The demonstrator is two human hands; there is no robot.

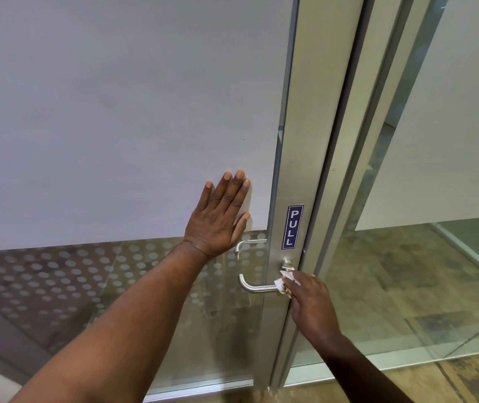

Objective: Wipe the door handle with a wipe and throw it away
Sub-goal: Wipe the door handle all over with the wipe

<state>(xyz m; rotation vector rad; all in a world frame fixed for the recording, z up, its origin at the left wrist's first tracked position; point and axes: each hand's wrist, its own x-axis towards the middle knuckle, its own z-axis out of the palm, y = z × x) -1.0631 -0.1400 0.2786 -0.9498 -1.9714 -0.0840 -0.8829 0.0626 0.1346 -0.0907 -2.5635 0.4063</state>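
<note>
A silver lever door handle point(254, 286) sticks out from the metal frame of a glass door point(293, 170), curving to the left. My right hand point(309, 301) is closed on a crumpled white wipe point(285, 282) and presses it against the handle's base, right next to the frame. My left hand point(221, 216) lies flat on the frosted glass panel point(116, 112), fingers spread, just above and left of the handle. A second handle point(247, 244) shows through the glass, on the far side of the door.
A blue PULL sticker point(292, 226) sits on the frame above the handle. A band of dotted film point(58, 274) runs across the lower glass. To the right stands a fixed glass partition point(436, 170) over a patterned floor point(407, 286).
</note>
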